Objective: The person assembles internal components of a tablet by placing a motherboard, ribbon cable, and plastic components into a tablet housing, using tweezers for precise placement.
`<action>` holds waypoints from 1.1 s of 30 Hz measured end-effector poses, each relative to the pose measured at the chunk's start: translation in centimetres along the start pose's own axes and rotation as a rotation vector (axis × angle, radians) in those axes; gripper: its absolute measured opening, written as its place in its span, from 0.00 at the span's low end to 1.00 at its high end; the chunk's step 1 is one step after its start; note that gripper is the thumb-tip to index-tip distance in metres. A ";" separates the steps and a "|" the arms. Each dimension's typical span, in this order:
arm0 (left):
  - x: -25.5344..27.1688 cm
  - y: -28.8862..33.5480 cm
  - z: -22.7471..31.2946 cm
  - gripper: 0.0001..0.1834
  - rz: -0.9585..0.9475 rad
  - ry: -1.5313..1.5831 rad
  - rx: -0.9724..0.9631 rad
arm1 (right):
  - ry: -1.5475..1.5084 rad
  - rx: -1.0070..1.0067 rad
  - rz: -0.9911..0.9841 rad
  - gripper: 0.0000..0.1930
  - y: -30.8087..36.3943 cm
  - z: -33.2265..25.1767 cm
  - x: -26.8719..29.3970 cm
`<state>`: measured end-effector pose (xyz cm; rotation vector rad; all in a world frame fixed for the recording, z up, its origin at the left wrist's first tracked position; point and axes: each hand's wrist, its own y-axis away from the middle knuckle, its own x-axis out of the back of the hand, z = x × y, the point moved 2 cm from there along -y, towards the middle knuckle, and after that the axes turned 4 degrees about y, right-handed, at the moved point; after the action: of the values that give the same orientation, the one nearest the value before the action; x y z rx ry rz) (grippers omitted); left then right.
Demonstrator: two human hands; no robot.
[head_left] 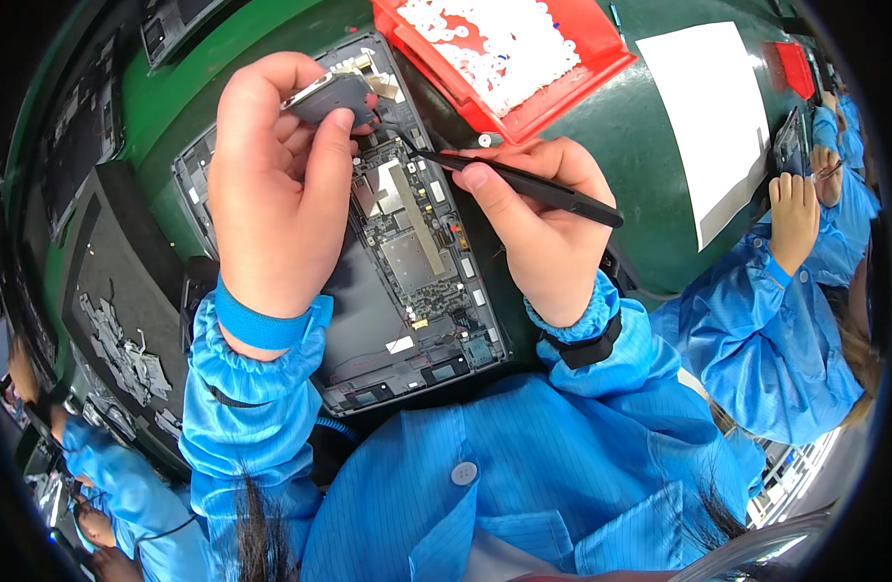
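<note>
An opened tablet-like device lies before me, with its circuit board, screws, tapes and thin cables exposed. My left hand is closed on a small dark grey plate with a rounded edge, pinched between thumb and fingers and tilted above the device's far end. In my right hand are black tweezers, pointing left. Their tips reach the upper part of the board, just below and right of the plate. Whether the tips grip anything there is too small to tell.
Beyond the device stands a red bin of small white rings. White paper lies to its right. At left, a dark pad bears torn grey scraps, near more device shells. Co-workers in blue sit at right and lower left.
</note>
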<state>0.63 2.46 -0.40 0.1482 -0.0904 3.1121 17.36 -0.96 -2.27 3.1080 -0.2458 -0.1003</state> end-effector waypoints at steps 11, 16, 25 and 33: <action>0.1 -0.2 -0.6 0.14 0.109 -0.156 -0.139 | 0.087 0.036 0.021 0.10 0.1 0.3 0.2; 0.1 -0.4 -0.7 0.13 0.120 -0.182 -0.127 | 0.103 0.048 0.050 0.10 0.1 0.6 0.2; 0.0 -0.5 -0.8 0.13 0.119 -0.186 -0.151 | 0.201 0.073 0.028 0.10 0.2 0.2 0.1; 0.0 -0.3 -0.2 0.13 0.095 -0.340 -0.155 | 0.331 0.341 -0.008 0.12 0.6 0.1 -0.3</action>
<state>0.62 2.75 -0.54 0.6852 -0.3534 3.1201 16.96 -1.50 -2.38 3.3848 -0.2649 0.5042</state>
